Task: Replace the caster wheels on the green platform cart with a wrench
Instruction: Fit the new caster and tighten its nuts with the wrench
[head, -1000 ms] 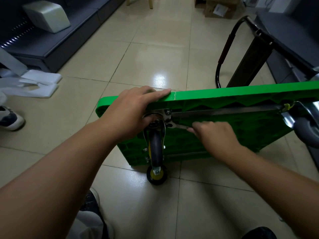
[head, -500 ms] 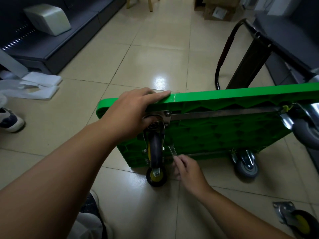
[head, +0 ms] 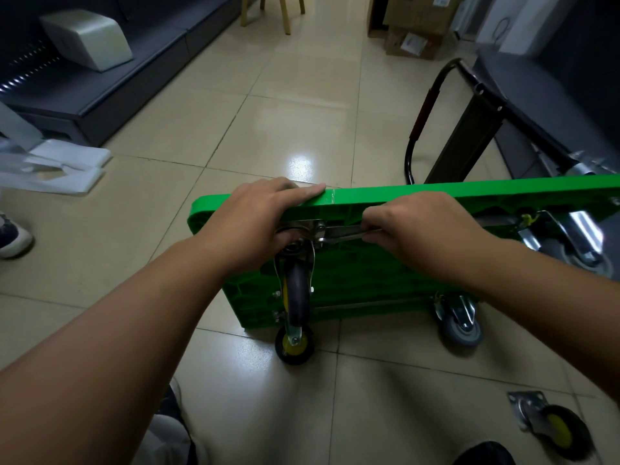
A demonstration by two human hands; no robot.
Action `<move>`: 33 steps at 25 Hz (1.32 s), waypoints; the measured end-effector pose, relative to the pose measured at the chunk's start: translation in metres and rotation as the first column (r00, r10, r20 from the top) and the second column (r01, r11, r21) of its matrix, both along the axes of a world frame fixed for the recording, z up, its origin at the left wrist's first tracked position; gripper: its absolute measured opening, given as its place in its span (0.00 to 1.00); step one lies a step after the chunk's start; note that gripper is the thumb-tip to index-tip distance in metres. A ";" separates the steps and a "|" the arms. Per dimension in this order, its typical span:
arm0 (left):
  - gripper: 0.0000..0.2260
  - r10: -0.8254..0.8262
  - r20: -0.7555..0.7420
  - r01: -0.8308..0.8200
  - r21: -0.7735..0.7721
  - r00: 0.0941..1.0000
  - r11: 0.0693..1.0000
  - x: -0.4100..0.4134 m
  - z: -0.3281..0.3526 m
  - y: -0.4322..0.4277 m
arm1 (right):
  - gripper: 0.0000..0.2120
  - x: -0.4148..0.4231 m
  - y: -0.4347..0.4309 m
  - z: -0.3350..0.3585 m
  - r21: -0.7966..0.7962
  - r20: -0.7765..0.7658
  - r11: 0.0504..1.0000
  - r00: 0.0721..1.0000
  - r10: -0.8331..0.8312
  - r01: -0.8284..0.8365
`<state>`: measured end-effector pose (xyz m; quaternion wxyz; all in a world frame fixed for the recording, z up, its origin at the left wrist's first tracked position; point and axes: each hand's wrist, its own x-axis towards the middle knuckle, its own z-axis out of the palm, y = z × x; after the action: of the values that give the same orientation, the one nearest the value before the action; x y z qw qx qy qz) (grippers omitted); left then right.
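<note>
The green platform cart (head: 369,283) stands on its side edge on the tiled floor, underside facing me. My left hand (head: 255,223) grips its top edge and the mounting plate of the near caster. That caster (head: 297,297) has a dark wheel; a second black and yellow wheel (head: 294,345) touches the floor below it. My right hand (head: 422,226) is closed on a metal wrench (head: 342,233), whose head sits at a bolt on the caster plate. Grey casters show at the lower right (head: 461,322) and far right (head: 583,250).
A loose caster (head: 553,427) with a yellow hub lies on the floor at bottom right. The cart's black handle (head: 422,119) rests behind it. A dark bench (head: 100,72) runs along the left, with white bags (head: 60,166) beside it. Cardboard boxes (head: 412,25) stand at the back.
My right hand rose from the cart's lower edge by the floor back up to the top caster plate, with the wrench now on a bolt there. My left hand stayed put.
</note>
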<state>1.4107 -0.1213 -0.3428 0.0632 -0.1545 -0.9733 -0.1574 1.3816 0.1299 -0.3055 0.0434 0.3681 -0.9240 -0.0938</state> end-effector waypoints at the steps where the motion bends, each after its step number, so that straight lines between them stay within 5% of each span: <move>1: 0.35 0.001 0.002 -0.001 -0.002 1.000 1.000 0.000 0.000 0.000 | 0.11 -0.003 -0.004 0.002 0.035 -0.011 0.999 1.000 -0.007 0.007; 16: 0.34 0.006 -0.010 -0.006 0.012 1.000 1.000 -0.001 0.000 0.001 | 0.16 -0.007 0.010 -0.065 -0.026 -0.119 0.988 0.981 -0.152 0.150; 19: 0.35 0.011 -0.008 -0.011 0.011 1.000 1.000 -0.001 -0.002 0.000 | 0.16 -0.005 0.017 -0.107 -0.180 0.114 0.944 0.959 -0.261 0.278; 21: 0.35 0.014 -0.005 -0.014 0.011 1.000 1.000 -0.001 -0.002 0.000 | 0.15 0.008 0.006 -0.142 -0.373 0.496 0.791 0.825 -0.271 0.485; 23: 0.35 0.010 -0.009 -0.010 0.010 1.000 1.000 -0.002 -0.001 -0.001 | 0.15 0.026 -0.021 -0.176 -0.499 0.779 0.486 0.617 -0.113 0.718; 26: 0.35 0.006 -0.003 -0.006 0.001 1.000 1.000 -0.002 0.001 -0.001 | 0.17 0.059 -0.069 -0.203 -0.469 0.883 0.175 0.454 0.124 0.865; 29: 0.35 -0.007 -0.003 0.007 -0.003 1.000 1.000 -0.001 0.001 -0.001 | 0.19 0.089 -0.078 -0.208 -0.449 0.881 0.004 0.442 0.168 0.893; 31: 0.35 0.001 -0.001 -0.001 0.001 1.000 1.000 0.000 0.002 -0.002 | 0.19 0.095 -0.054 -0.200 -0.509 0.860 0.098 0.508 0.036 0.855; 33: 0.35 0.002 0.000 -0.002 0.002 1.000 1.000 0.000 0.002 0.000 | 0.15 0.083 -0.020 -0.180 -0.545 0.761 0.381 0.631 -0.150 0.747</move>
<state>1.4104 -0.1216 -0.3411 0.0634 -0.1535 -0.9733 -0.1581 1.4643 0.1100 -0.4851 -0.1106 0.0224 -0.8760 0.4689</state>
